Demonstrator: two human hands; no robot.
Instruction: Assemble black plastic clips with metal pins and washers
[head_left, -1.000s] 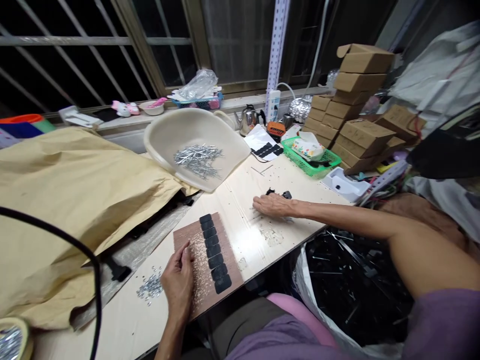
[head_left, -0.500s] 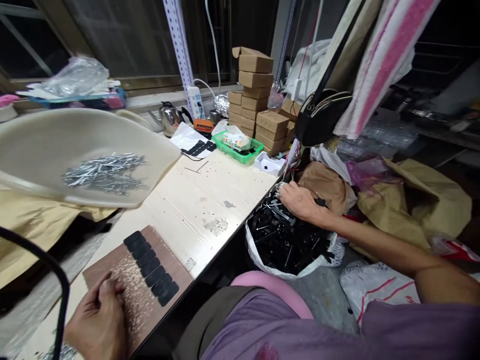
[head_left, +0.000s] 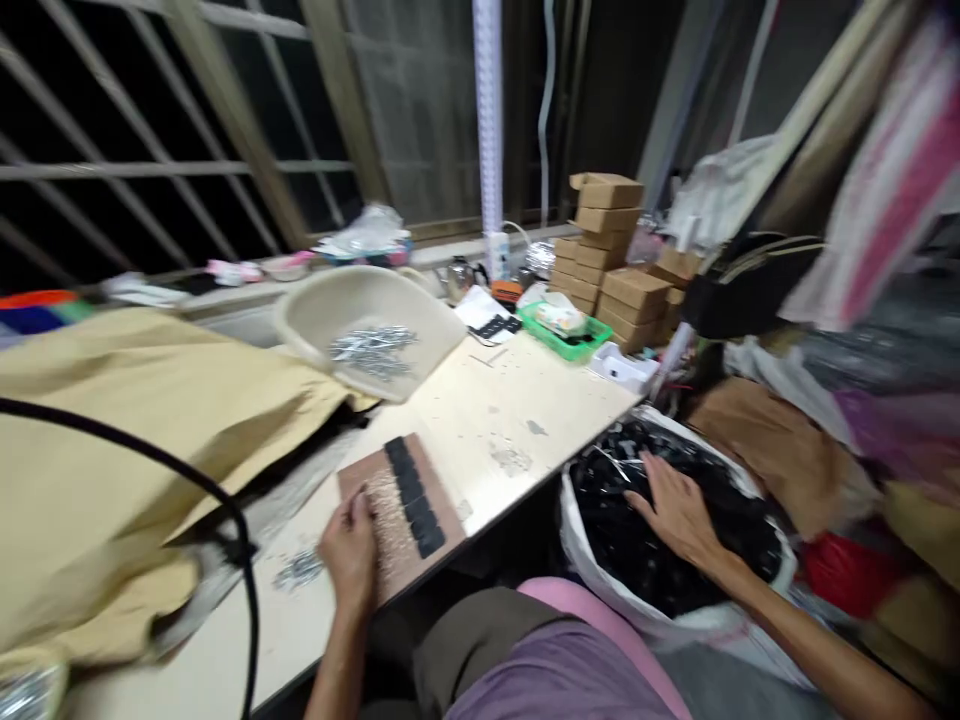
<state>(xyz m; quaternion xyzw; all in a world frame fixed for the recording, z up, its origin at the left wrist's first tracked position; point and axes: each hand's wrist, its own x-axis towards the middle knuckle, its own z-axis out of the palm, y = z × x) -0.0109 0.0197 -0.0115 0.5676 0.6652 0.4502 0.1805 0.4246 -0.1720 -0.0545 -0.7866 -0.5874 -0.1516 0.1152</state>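
My left hand (head_left: 351, 548) rests at the left side of a brown wooden board (head_left: 446, 505) with a worn, pitted patch. Its fingers are curled together, and whatever they may hold is hidden. A row of flat black pieces (head_left: 414, 495) lies along the board. Loose metal pins (head_left: 298, 569) are scattered on the table beside this hand. Over to the right, my right hand (head_left: 679, 510) is open, thumb and fingers apart, above a white sack (head_left: 581, 555) full of black parts (head_left: 637, 570). Thin metal rods (head_left: 613, 462) show near its fingertips. The parts are blurred.
A cream basin (head_left: 300, 310) with metal rods stands on the pale table (head_left: 450, 420). Behind are a green basket (head_left: 574, 350), a white tray (head_left: 624, 368) and stacked cardboard boxes (head_left: 606, 225). A black cable (head_left: 187, 470) crosses the left foreground; brown paper (head_left: 135, 400) covers the left.
The view has swung left and shows more of the table and window. My right hand has gone from closed fingers at the sack's far edge to spread fingers over the sack. My left hand stays at the board.
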